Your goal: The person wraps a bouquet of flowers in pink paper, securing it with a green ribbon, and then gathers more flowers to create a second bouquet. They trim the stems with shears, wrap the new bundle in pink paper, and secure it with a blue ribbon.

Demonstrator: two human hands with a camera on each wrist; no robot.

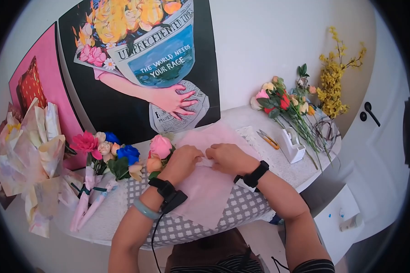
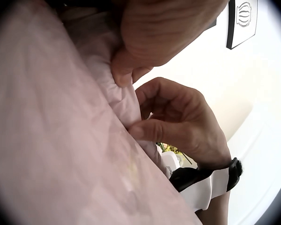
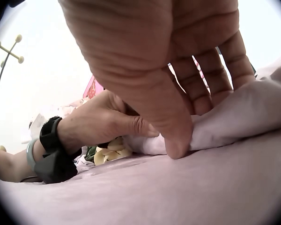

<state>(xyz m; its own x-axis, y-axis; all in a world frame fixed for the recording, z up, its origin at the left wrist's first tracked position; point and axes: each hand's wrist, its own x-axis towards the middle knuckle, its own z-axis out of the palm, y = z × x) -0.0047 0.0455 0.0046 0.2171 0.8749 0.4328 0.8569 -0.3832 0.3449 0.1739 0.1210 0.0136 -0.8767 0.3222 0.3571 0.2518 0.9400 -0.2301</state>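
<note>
Head view downward from above; wrist views low, close, across one pink sheet (image 1: 205, 195)

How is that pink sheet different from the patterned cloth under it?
Colour: the pink sheet is plain, while the patterned cloth is grey with white motifs. Position: the pink sheet lies on top; the patterned cloth lies beneath, partly covered. Handling: the left hand and right hand pinch a fold of the pink sheet, while neither pinches the patterned cloth. Both are spread over the table.

On the surface (image 1: 109, 211), the wrapping sheet (image 1: 202, 193) lies mid-frame in my fingers (image 1: 213, 154); wrapped flowers (image 1: 89, 182) lie left, scissors (image 1: 269, 140) and tape dispenser (image 1: 294, 150) right, loose flowers (image 1: 281, 101) upper right, the painting (image 1: 143, 59) behind.
</note>
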